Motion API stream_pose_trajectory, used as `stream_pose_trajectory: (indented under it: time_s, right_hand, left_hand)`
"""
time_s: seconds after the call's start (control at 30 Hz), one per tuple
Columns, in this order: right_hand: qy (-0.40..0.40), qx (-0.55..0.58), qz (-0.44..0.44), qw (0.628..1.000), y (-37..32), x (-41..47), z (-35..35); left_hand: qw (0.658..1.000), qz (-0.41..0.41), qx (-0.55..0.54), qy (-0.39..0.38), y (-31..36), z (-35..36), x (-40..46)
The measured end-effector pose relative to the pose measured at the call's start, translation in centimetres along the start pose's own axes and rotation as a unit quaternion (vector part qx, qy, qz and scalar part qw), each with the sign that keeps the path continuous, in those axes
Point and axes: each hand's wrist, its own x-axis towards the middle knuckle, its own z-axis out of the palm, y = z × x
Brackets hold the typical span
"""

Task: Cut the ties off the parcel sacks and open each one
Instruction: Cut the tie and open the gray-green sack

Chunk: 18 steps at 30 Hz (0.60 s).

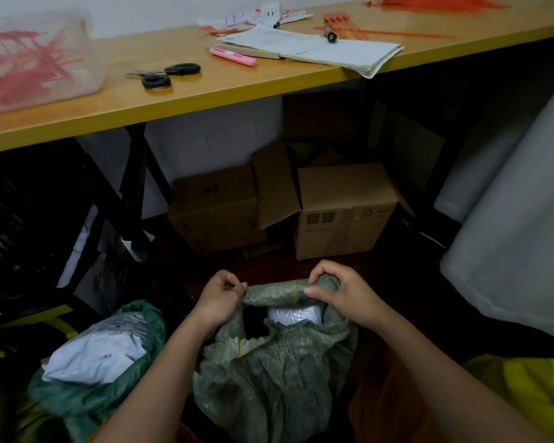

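A: Hand pose?

B: Both forearms reach in from the bottom edge, converging on the grey-green sack on the floor in front of the person. Left hand sits at the left end of the sack's rolled rim, wrist bent, knuckles up. Right hand is at the right end of that rim, arched over it.

A: Fingers?

B: Left fingers are curled, pinching the rim fabric at its left end. Right fingers wrap over the top of the roll, thumb under the front. Both are grasping the sack, nothing loose.

A: Sack state?

B: Mouth is open below the rolled rim. A pale wrapped parcel shows inside, right of a dark gap. No tie visible on it.

A: Others?

B: Second green sack to the left, also open, white mailers showing.

A: Tools?

B: Black scissors and pink box cutter lie on the wooden surface, well apart from both hands. Red ties are piled at the far right corner. Cardboard boxes sit beneath.
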Motion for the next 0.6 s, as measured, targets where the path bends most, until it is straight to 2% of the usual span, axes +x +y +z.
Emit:
stream_pose_trajectory:
  time_s: [0.17, 0.27, 0.37, 0.43, 0.5, 0.6]
  right_hand:
    - [-0.032, 0.011, 0.059, 0.998, 0.0, -0.4, -0.4]
    - [0.031, -0.012, 0.075, 0.997, 0.3, -0.1, -0.6]
    - [0.098, -0.122, 0.048, 0.987, 0.5, 0.1, -1.1]
    - [0.108, -0.209, 0.01, 0.972, 0.5, 0.2, -1.6]
    - [0.094, -0.269, -0.016, 0.958, 0.3, 0.4, -1.8]
    - [0.074, -0.244, 0.015, 0.967, -0.1, 0.5, -1.6]
  left_hand:
    - [0.994, -0.043, -0.093, -0.045, -0.3, -0.2, -0.2]
    - [0.99, -0.024, -0.105, -0.091, -0.1, -0.3, -0.6]
    - [0.991, 0.035, -0.001, -0.129, 0.4, -0.9, -0.8]
    - [0.987, 0.075, 0.09, -0.113, 0.5, -1.2, -0.8]
    - [0.964, 0.117, 0.232, -0.06, 0.4, -1.5, -1.0]
    - [0.925, 0.127, 0.359, -0.021, 0.3, -1.9, -1.5]
